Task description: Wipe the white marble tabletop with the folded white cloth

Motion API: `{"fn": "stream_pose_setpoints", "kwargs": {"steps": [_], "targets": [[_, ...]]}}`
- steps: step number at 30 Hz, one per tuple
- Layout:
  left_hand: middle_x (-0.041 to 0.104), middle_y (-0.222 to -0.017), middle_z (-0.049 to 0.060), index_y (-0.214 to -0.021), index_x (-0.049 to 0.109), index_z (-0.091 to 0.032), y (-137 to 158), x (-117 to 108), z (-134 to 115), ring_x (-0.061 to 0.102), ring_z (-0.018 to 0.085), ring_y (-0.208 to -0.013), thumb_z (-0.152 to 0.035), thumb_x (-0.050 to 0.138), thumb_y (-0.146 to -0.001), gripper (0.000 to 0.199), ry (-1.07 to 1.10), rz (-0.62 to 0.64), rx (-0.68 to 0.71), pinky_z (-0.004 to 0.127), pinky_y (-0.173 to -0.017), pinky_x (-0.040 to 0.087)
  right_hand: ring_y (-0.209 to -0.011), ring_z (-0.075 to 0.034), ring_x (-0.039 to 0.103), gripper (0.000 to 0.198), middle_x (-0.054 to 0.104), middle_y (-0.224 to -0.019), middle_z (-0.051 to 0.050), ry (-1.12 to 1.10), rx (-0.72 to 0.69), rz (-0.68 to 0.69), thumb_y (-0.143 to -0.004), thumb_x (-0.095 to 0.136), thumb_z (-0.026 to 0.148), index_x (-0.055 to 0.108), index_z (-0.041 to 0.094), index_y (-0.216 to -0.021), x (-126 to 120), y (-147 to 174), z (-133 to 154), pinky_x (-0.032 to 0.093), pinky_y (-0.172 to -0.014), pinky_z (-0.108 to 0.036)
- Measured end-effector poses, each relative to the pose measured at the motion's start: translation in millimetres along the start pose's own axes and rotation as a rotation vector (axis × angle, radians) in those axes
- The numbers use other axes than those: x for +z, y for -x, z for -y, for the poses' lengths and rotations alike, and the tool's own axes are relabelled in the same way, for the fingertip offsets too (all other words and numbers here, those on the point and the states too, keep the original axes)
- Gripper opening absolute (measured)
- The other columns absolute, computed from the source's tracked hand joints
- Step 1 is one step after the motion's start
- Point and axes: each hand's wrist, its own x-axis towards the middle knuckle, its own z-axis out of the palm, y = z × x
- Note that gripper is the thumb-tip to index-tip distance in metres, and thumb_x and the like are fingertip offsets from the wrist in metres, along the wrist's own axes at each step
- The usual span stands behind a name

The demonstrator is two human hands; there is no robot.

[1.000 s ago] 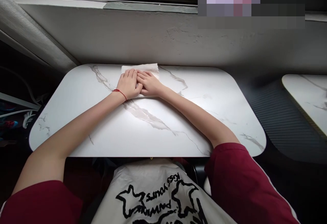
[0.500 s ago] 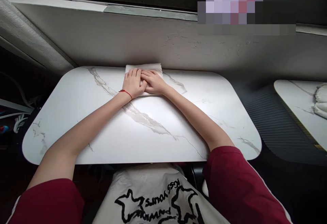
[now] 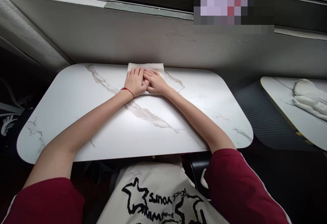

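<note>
A folded white cloth (image 3: 145, 66) with a scalloped edge lies near the far edge of a white marble-patterned table (image 3: 107, 132). My left hand (image 3: 135, 81) rests flat on the cloth's left part, fingers stretched forward. A thin red string bracelet (image 3: 127, 90) circles that wrist. On the cloth's right part lies my right hand (image 3: 155, 83), its fingers flat and slanting toward the left hand. The two hands touch and overlap a little at the middle. They cover most of the cloth, so its near part is largely hidden.
A grey wall (image 3: 122, 40) runs close behind the table. To the right, beyond a ribbed dark surface (image 3: 260, 118), stands another marble-patterned table (image 3: 278, 92) with a crumpled white cloth (image 3: 310, 96) on it. A blurred patch covers part of the window ledge area above.
Both hands and the cloth under them have shifted slightly right along the table. The view has turned a little right, showing more of the neighbouring table and its cloth.
</note>
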Motion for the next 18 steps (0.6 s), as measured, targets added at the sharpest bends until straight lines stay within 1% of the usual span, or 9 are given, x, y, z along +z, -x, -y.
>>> {"fn": "stream_pose_setpoints", "kwargs": {"steps": [4,8,11,15,18], "targets": [[0.057,-0.128,0.022,-0.128,0.057,-0.007,10.6,-6.3,-24.0,0.049,0.042,-0.123,-0.035,0.048,-0.088,0.049,-0.04,0.037,0.083,0.052,-0.102,0.038,-0.143,-0.034,0.044,0.055,0.059,-0.144,-0.02,0.005,0.021,-0.021,-0.083,0.045,0.028,0.06,0.007,-0.132,-6.9,33.5,9.3,0.035,-0.117,-0.056],[0.059,-0.122,0.024,-0.121,0.059,-0.007,28.9,-13.8,-62.2,0.051,0.043,-0.117,-0.037,0.052,-0.085,0.047,-0.056,0.108,0.18,0.051,-0.096,0.039,-0.14,-0.033,0.048,0.052,0.063,-0.138,-0.018,0.002,0.007,-0.025,-0.084,0.045,0.028,0.062,0.011,-0.131,-26.2,78.7,24.8,0.039,-0.115,-0.056],[0.06,-0.121,0.024,-0.122,0.058,-0.005,47.7,-16.8,-91.6,0.052,0.041,-0.114,-0.035,0.052,-0.085,0.048,-0.048,0.152,0.195,0.051,-0.093,0.039,-0.138,-0.033,0.051,0.051,0.066,-0.135,-0.015,-0.014,-0.002,-0.005,-0.086,0.045,0.028,0.063,0.018,-0.132,-42.7,111.8,39.8,0.041,-0.115,-0.057],[0.061,-0.114,0.025,-0.12,0.06,-0.004,78.2,-21.5,-121.3,0.054,0.039,-0.107,-0.037,0.053,-0.084,0.05,-0.012,0.218,0.252,0.05,-0.089,0.04,-0.137,-0.032,0.053,0.053,0.067,-0.133,-0.014,-0.039,0.012,-0.001,-0.085,0.047,0.027,0.062,0.023,-0.136,-59.4,151.3,69.2,0.042,-0.115,-0.059],[0.062,-0.111,0.026,-0.121,0.062,-0.002,103.3,-25.9,-136.3,0.054,0.037,-0.099,-0.04,0.052,-0.084,0.053,-0.017,0.231,0.345,0.05,-0.084,0.042,-0.136,-0.032,0.054,0.054,0.068,-0.132,-0.013,-0.045,0.037,-0.006,-0.085,0.05,0.027,0.061,0.026,-0.137,-68.1,178.3,98.4,0.044,-0.115,-0.059]]}}
